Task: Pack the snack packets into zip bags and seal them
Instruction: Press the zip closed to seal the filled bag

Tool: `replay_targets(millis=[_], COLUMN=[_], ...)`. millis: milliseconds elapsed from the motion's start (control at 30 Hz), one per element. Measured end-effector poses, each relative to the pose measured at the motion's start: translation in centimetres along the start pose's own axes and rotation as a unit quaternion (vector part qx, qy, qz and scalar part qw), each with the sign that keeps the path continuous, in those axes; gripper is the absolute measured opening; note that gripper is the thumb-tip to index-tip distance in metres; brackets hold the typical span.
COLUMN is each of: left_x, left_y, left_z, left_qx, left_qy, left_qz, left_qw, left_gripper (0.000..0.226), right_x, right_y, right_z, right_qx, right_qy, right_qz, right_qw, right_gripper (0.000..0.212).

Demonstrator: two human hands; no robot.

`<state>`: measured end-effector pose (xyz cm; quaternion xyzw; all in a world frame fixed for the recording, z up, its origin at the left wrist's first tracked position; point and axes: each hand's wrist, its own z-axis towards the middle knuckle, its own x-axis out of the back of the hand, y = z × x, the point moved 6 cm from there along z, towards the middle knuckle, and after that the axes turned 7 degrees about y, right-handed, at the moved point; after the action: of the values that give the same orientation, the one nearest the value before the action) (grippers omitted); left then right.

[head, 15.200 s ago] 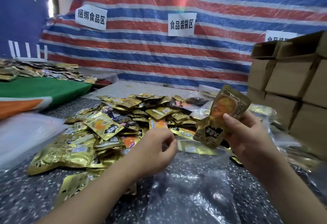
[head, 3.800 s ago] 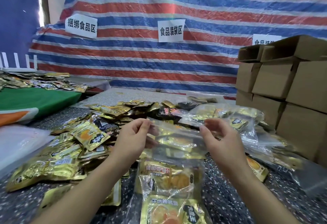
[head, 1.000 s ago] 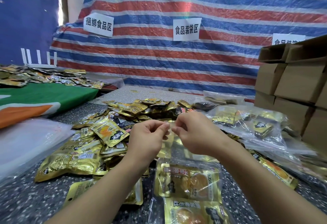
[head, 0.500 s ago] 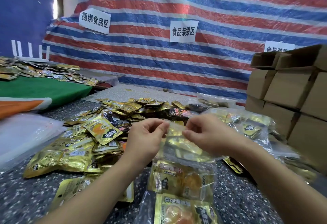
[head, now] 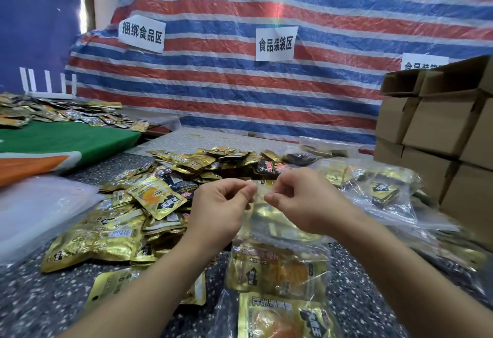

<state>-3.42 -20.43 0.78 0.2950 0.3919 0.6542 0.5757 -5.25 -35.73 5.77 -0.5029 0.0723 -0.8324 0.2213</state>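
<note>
The zip bag [head: 277, 265] lies on the table [head: 26, 300] at front centre, with snack packets [head: 277, 271] inside it. The loose packet pile [head: 149, 204] lies to its left. Filled bags [head: 373, 191] lie to its right. Cardboard boxes [head: 440, 129] stand stacked at far right, behind the filled bags

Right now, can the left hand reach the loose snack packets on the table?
Probably yes, but not freely: the left hand pinches the zip bag top. The pile of loose snack packets lies just beside it, nothing between.
</note>
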Motion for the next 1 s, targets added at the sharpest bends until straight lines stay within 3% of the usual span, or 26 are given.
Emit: replay_targets(millis=[600,1000], left_x=[0.6,1.3], left_y=[0.5,2.0], left_z=[0.1,0.2], left_qx=[-0.008,-0.026], left_qy=[0.026,0.059], left_qz=[0.004,-0.039], left_qw=[1.000,0.997], left_gripper=[0.019,0.011], right_x=[3.2,6.8], right_y=[3.4,5.9], right_z=[-2.1,-4.8], right_qx=[-0.025,-0.024], right_qy=[-0.038,0.046], right_qz=[-0.015,0.031], right_qw=[0.999,0.998], right_gripper=[0.025,0.022])
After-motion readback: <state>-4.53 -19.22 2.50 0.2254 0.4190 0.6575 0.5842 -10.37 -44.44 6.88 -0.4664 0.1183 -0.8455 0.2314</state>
